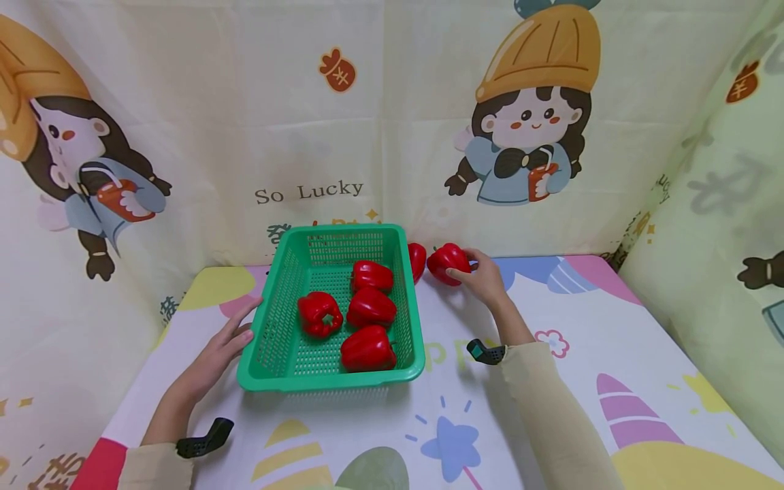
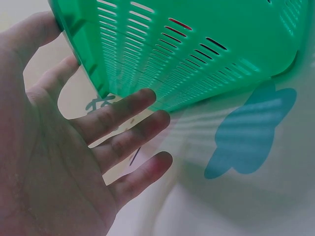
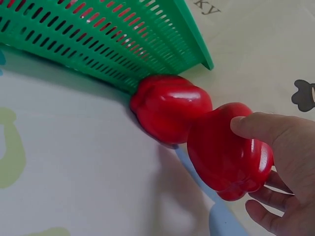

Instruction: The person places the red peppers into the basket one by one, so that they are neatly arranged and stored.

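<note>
My right hand (image 1: pixel 486 278) grips a red bell pepper (image 1: pixel 448 263) to the right of the green basket (image 1: pixel 331 384), thumb on its near side and fingers round the far side. Just beside it, another red bell pepper (image 3: pixel 170 105) lies on the table against the basket's right wall. My left hand (image 1: pixel 219 352) is at the basket's left rim, its fingertips touching there, and its lower fingers (image 2: pixel 140 172) are spread and straight below the rim. Inside the basket lie several red bell peppers (image 1: pixel 371 307), mostly toward its right side.
The table is covered by a patterned cloth (image 1: pixel 453 442) with coloured prints. Behind it hangs a cream curtain (image 1: pixel 416 102) with cartoon figures, and similar cloth closes off both sides. A small black wrist device (image 1: pixel 205 437) sits on the left wrist, another (image 1: pixel 486 352) on the right.
</note>
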Demonstrator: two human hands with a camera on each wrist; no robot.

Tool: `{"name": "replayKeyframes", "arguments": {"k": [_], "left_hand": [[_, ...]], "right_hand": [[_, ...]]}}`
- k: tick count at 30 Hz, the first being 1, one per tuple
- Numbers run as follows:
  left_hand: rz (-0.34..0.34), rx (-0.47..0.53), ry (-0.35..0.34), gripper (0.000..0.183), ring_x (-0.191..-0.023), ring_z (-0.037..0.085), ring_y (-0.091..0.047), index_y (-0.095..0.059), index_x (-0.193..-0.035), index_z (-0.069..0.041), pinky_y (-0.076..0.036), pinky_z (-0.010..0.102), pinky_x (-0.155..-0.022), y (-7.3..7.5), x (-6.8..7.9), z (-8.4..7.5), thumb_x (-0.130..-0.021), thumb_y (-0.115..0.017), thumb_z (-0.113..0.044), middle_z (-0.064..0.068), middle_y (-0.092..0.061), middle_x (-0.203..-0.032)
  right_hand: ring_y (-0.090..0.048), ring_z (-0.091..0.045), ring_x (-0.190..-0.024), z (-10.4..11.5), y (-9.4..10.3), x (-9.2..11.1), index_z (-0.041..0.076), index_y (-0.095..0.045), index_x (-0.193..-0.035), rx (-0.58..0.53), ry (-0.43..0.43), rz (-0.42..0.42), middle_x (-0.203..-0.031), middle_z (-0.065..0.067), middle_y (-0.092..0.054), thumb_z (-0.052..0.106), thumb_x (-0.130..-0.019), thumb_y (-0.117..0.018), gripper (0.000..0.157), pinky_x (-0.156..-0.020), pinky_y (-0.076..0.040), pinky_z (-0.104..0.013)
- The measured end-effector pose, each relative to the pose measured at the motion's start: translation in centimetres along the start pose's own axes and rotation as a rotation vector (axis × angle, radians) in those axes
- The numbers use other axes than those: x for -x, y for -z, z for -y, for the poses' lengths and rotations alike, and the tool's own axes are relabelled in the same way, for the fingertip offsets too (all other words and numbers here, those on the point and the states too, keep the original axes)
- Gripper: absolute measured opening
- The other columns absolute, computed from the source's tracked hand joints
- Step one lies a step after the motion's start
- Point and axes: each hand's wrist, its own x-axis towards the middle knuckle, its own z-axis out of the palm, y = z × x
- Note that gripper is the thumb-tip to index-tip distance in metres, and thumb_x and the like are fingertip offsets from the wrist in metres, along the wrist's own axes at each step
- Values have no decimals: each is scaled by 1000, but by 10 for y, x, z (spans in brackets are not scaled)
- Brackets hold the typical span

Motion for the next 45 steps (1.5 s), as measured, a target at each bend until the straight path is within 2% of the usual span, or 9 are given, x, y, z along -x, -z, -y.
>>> {"name": "replayKeyframes", "arguments": {"k": [15, 22, 30, 45], "left_hand": [[2, -4, -1, 56, -137, 48, -30, -10, -156, -35, -38, 69, -101, 1, -2, 0, -104, -32, -33, 19, -18, -160], [2, -2, -3, 56, -138, 43, -33, -10, -156, -34, -37, 69, -101, 1, -2, 1, -104, -32, -34, 18, -18, -160], [6, 9, -6, 57, -139, 51, -26, -10, -156, -33, -37, 70, -101, 1, -1, 2, -104, -33, -34, 19, -16, -160], [3, -3, -14, 56, -138, 51, -25, -10, -156, -32, -36, 70, -101, 1, 0, 1, -105, -32, -32, 18, -15, -161]], "right_hand": [[-47, -30, -122, 5, 4, 3, 14, -40, -145, 4, 25, -8, -139, -11, -47, 30, -80, -78, 76, -89, -56, -45], [-48, -31, -121, 11, 7, 7, 13, -40, -145, 8, 43, -13, -140, -12, -48, 30, -81, -77, 76, -87, -56, -45], [-48, -31, -120, 16, 10, 11, 13, -41, -144, 18, 42, -16, -139, -12, -48, 30, -80, -77, 75, -86, -57, -45], [-49, -31, -119, 31, 20, 18, 14, -42, -143, 14, 96, -20, -139, -11, -48, 30, -81, -77, 73, -86, -57, -45]]}}
